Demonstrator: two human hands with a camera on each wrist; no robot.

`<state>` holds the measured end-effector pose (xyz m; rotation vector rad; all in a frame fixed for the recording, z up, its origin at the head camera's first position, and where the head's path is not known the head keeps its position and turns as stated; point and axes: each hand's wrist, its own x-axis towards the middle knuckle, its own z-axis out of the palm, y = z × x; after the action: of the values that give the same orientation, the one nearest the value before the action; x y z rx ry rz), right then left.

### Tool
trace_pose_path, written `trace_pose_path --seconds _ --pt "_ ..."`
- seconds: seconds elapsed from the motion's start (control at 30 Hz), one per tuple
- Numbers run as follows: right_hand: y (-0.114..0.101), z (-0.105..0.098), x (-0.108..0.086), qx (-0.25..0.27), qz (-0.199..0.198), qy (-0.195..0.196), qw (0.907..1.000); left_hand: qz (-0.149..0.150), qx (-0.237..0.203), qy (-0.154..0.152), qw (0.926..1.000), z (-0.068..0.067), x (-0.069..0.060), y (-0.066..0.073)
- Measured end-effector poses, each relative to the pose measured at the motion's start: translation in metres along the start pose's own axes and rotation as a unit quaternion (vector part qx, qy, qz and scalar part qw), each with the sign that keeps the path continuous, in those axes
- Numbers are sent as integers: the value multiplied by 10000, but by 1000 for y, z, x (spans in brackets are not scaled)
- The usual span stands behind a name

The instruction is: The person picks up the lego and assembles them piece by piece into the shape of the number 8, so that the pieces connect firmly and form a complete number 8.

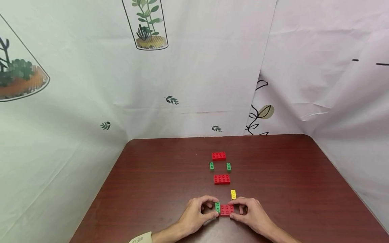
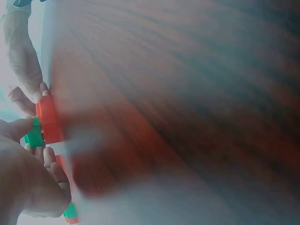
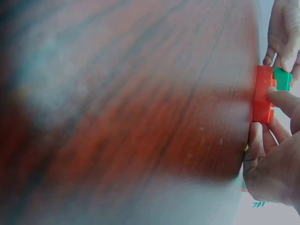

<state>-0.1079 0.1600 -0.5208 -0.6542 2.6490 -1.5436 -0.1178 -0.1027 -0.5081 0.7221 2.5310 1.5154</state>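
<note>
left hand (image 1: 194, 214) pinches green brick (image 1: 217, 207) | right hand (image 1: 253, 213) pinches red brick (image 1: 227, 210), under the green | yellow brick (image 1: 233, 194) just past right grip

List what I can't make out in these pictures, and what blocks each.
- Head view: lettering on the pale fabric sleeve, too small to read; the bottom edge cuts the sleeve.
- Left wrist view: most of a farther red plastic brick, hidden by the left hand.
- Right wrist view: all but a sliver of the yellow studded plastic brick, hidden by the right hand.
</note>
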Motion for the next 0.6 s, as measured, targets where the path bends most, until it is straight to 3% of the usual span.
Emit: trace_pose_path --seconds 0.6 --pt "-1 0 1 -27 -106 53 9999 260 162 -46 9995 1 0 -4"
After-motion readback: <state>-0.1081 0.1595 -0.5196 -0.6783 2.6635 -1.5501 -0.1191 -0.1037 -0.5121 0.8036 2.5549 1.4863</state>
